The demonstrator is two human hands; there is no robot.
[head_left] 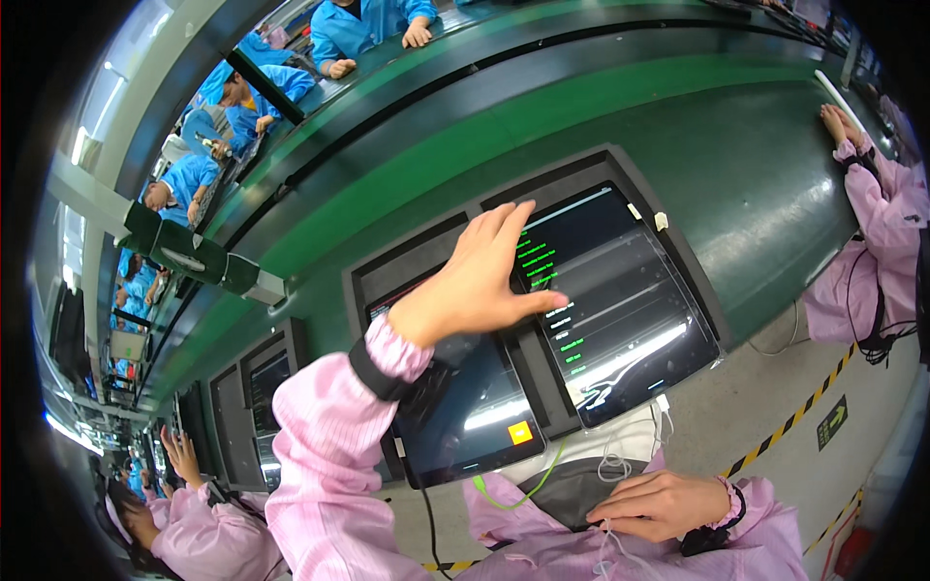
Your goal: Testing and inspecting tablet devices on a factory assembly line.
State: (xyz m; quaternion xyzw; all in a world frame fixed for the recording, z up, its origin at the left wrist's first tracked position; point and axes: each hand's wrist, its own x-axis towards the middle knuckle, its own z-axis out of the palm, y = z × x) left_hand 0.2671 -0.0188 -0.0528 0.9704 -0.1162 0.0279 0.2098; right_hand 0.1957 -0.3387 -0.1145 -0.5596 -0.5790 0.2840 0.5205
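On the green conveyor surface (756,194), the left hand (475,281), fingers spread, seemingly taps the right tablet (620,300); light, square touches suit, while the right hand (659,505) rests below it, loosely curled on white cables (615,460).

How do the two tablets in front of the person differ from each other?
The right tablet shows a dark screen with rows of green and white text; the left tablet shows no such list, only an orange square near one corner. The left hand reaches over to the right tablet's edge, while the forearm crosses above the left tablet. Both are dark, glossy, reflect the ceiling lights, and sit side by side in a dark tray.
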